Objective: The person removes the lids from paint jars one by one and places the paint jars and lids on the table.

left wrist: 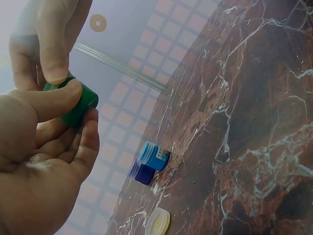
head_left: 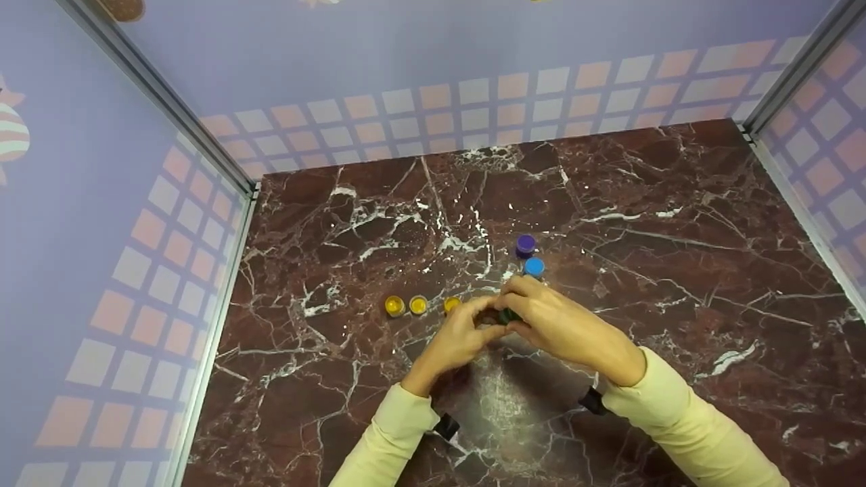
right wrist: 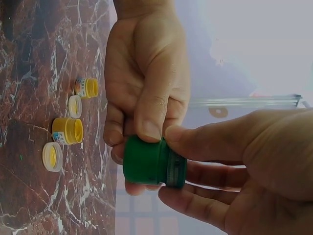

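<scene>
Both hands meet over the table around a small green paint jar (right wrist: 142, 159). My left hand (head_left: 463, 335) grips the body of the jar between thumb and fingers. From the other side, my right hand (head_left: 565, 325) pinches its translucent lid (right wrist: 176, 170), which sits on the jar's mouth. The jar lies tilted on its side in the right wrist view; in the head view the fingers hide most of it. Just beyond the hands stand a blue paint jar (head_left: 534, 267) and a purple paint jar (head_left: 526, 245), both with lids on.
Left of the hands, two uncapped yellow paint jars (right wrist: 67, 130) (head_left: 394, 306) stand in a row with their upturned lids (right wrist: 52, 156) (head_left: 418, 305). White flecks and veins mark the dark red marbled table (head_left: 304, 399). Patterned panels (head_left: 433, 115) enclose it at the back and sides.
</scene>
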The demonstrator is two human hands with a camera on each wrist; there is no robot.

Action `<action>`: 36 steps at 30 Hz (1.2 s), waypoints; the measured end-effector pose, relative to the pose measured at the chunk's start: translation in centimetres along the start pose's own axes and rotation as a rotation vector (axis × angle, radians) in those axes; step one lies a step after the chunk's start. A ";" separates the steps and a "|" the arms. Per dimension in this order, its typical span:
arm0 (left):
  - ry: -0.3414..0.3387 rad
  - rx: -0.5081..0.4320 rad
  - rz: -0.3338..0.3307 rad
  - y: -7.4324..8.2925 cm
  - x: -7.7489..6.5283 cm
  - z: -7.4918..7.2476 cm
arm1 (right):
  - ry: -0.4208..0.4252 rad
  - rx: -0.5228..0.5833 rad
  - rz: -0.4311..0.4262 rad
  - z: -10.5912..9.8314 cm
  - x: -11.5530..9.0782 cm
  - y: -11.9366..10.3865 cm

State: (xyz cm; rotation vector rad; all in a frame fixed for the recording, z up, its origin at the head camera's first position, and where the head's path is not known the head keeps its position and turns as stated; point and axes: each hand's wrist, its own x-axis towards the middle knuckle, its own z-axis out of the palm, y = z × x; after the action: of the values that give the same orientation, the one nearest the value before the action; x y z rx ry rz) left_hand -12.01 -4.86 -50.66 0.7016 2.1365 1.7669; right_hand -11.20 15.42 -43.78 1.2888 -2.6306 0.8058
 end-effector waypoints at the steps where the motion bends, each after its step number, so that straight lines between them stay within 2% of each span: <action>1: -0.008 0.004 0.001 0.0 0.0 -0.1 | -0.004 0.009 -0.003 0.0 0.0 0.0; 9: -0.041 0.051 -0.012 0.1 -0.2 -0.5 | -0.031 0.062 -0.013 -0.2 -0.2 0.0; 16: -0.087 0.036 0.014 0.0 -0.1 -0.7 | -0.043 0.072 -0.032 -0.1 -0.2 0.1; 24: -0.101 0.070 0.012 -0.1 -0.1 -0.8 | -0.048 0.066 -0.037 -0.1 -0.3 0.2; 32: 0.003 -0.025 -0.017 0.0 -0.2 -0.2 | 0.025 0.063 -0.020 0.1 -0.3 0.5; 36: 0.108 -0.126 0.002 0.1 0.0 0.3 | 0.132 0.064 0.099 0.0 0.0 0.3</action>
State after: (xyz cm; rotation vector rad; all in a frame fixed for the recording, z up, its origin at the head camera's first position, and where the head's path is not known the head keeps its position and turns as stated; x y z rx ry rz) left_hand -11.87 -4.59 -50.57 0.5892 2.0694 1.9613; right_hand -11.40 15.57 -43.86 1.0853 -2.6006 0.9620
